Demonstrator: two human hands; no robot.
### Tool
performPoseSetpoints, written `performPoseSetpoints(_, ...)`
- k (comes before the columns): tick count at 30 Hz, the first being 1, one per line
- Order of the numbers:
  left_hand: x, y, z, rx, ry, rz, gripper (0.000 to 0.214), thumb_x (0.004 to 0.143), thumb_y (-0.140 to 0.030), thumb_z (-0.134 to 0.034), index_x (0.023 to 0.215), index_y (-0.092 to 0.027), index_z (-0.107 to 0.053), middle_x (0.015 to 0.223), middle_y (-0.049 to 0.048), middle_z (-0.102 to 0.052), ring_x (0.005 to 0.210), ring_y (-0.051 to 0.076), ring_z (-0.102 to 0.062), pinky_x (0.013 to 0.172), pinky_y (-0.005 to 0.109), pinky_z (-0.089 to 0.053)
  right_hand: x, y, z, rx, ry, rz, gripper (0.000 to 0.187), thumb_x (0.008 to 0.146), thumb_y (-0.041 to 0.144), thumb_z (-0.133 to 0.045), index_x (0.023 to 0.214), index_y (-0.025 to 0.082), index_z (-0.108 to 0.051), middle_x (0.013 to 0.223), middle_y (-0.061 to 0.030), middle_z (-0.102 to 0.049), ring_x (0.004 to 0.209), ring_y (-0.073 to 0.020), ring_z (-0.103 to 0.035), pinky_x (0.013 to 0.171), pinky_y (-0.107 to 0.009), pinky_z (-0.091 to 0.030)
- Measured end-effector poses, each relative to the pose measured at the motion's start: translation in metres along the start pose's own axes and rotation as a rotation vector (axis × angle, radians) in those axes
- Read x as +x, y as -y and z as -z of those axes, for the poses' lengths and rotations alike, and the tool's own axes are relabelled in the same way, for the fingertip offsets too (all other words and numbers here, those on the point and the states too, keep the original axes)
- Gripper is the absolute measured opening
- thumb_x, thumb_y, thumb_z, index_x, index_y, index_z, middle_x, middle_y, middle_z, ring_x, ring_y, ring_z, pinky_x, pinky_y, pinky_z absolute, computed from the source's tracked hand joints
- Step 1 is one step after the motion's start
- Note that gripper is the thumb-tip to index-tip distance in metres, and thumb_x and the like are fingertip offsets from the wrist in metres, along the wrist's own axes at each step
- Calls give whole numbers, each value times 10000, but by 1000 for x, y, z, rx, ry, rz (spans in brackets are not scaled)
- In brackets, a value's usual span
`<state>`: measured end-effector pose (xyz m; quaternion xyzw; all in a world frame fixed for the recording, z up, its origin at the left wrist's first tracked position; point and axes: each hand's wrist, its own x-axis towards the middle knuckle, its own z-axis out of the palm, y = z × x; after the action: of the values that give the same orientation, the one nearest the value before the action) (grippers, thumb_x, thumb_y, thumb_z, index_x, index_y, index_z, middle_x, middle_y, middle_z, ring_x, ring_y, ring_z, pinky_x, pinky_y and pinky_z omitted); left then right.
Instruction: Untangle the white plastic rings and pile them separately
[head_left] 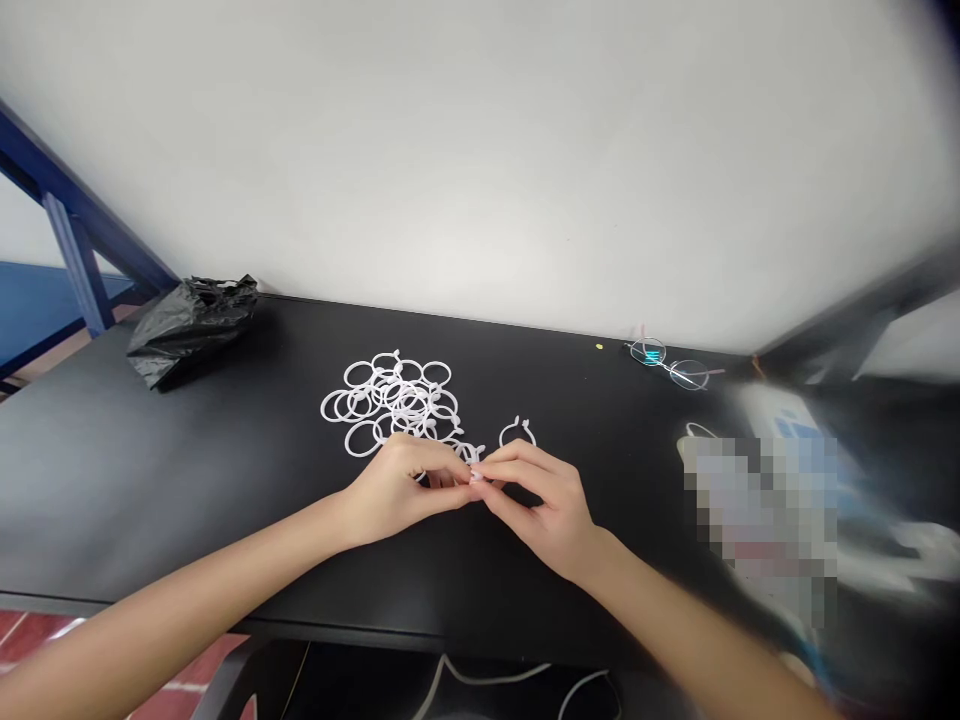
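The person's left hand (397,490) and right hand (540,505) are both closing nearly shut, pinching together a thin white plastic ring (475,476), mostly hidden by the fingers. Just beyond them, one open white ring with small clasp (517,433) is lying alone, and a loose heap of many white plastic rings (390,405) is resting toward the far edge of the matte black table (225,520).
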<state>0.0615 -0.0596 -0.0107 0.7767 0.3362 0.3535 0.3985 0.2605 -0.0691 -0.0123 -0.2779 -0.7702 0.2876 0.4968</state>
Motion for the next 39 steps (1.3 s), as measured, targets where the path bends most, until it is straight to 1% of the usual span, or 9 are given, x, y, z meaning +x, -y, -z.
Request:
performPoseSetpoints(2, 0, -1, 1, 84, -64, -48, 165, 808, -306, -755, 879, -166, -705, 800, 35, -672, 648, 117, -591, 546, 220, -505, 0, 1, 1, -34, -46, 24, 201, 863, 84, -651, 996, 215, -725, 844, -46, -710, 689, -135, -675, 597, -255, -603)
performPoseSetpoints(5, 0, -2, 3, 133, -83, -76, 401, 738, -331, -815, 1075, -196, -644, 1045, 83, -609, 844, 168, -602, 593, 249, -560, 0, 1, 3, -36, -100, 18, 178, 846, 84, -674, 952, 217, -729, 829, -45, -739, 671, -145, -686, 595, -266, -601)
performPoseSetpoints(9, 0, 1, 4, -18, -46, -1, 432, 824, -277, -733, 1225, -236, -579, 1247, 106, -552, 977, 185, -618, 655, 266, -625, 1, 0, 4, 4, -130, -16, 157, 842, 100, -679, 911, 226, -742, 820, -43, -767, 687, -171, -719, 607, -287, -615)
performPoseSetpoints(12, 2, 4, 7, -193, -2, 91, 454, 819, -266, -740, 1249, -250, -598, 1101, 64, -607, 823, 138, -631, 624, 246, -616, 1, 0, 4, 10, -143, -48, 193, 838, 86, -675, 936, 232, -754, 836, -42, -780, 710, -175, -733, 637, -290, -622)
performPoseSetpoints(15, 5, 5, 11, -316, 10, 147, 413, 758, -260, -792, 1144, -210, -654, 966, 45, -615, 813, 146, -613, 624, 245, -599, 1, -1, 3, 20, -146, -103, 221, 839, 97, -674, 981, 246, -755, 849, -34, -784, 689, -168, -733, 636, -287, -628)
performPoseSetpoints(19, 8, 4, 13, -370, -11, 157, 386, 744, -284, -799, 1094, -183, -672, 940, 62, -605, 852, 168, -589, 617, 250, -576, -2, -3, 2, 43, -143, -121, 217, 842, 116, -679, 1001, 243, -753, 854, -36, -788, 690, -179, -746, 633, -293, -637)
performPoseSetpoints(24, 7, 4, 12, -367, 18, 166, 349, 768, -280, -775, 1089, -193, -669, 929, 56, -583, 857, 164, -578, 634, 256, -559, -2, -3, 3, -28, -160, -32, 220, 838, 87, -675, 984, 233, -751, 826, -38, -791, 678, -181, -751, 615, -281, -627)
performPoseSetpoints(34, 6, 2, 14, -253, 16, 89, 329, 828, -320, -722, 1116, -193, -624, 897, 40, -578, 833, 157, -585, 771, 333, -557, 0, -4, 3, -20, -110, -29, 171, 869, 128, -631, 933, 239, -745, 745, -18, -774, 635, -174, -730, 599, -294, -615)
performPoseSetpoints(39, 5, 2, 17, 169, -26, -20, 351, 868, -296, -680, 1195, -218, -577, 1088, 78, -601, 1019, 207, -575, 907, 384, -498, 5, -8, 12, -77, -107, -146, 162, 857, 186, -667, 1001, 237, -720, 830, -24, -779, 692, -178, -738, 692, -320, -624)
